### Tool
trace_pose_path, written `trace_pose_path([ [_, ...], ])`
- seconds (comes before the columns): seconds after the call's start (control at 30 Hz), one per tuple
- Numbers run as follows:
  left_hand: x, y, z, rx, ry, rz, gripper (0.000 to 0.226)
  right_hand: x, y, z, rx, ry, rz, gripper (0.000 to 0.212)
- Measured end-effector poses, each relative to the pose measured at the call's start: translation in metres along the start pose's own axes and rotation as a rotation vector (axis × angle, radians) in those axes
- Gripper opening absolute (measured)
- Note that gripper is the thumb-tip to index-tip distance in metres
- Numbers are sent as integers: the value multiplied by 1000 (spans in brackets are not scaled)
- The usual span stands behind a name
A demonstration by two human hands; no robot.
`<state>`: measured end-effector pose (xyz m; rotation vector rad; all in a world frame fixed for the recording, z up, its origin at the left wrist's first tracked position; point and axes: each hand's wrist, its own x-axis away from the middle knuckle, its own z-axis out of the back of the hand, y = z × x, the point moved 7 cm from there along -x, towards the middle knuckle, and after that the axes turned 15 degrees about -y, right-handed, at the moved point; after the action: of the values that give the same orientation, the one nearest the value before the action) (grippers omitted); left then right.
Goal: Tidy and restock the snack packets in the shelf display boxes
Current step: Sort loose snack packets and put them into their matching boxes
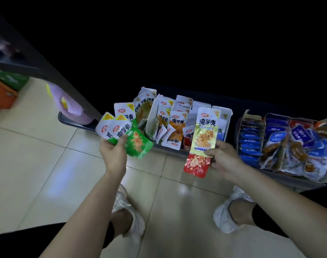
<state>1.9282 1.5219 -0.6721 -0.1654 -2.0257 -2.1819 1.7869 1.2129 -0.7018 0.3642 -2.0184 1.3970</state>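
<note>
Assorted snack packets (176, 127) in display boxes (151, 119)

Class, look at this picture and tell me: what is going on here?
A person stands at open cardboard display boxes on a low shelf. The left hand grips a fan of green-and-white snack packets; the right hand pinches a yellow snack packet and a red snack packet. Neither is boxed yet.
</note>
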Motion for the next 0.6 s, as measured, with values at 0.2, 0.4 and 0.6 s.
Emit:
trace_pose_path([
  [0.2,-47,40,16,-113,-36,-146,32,-14,-11,-27,142,4,34,33],
  [0.4,-73,76,0,-191,-122,-384,32,-22,-14,-39,170,3,57,33],
  [0.6,-76,54,-48,-229,-234,-448,30,-25,-18,-41,148,26,76,33],
])
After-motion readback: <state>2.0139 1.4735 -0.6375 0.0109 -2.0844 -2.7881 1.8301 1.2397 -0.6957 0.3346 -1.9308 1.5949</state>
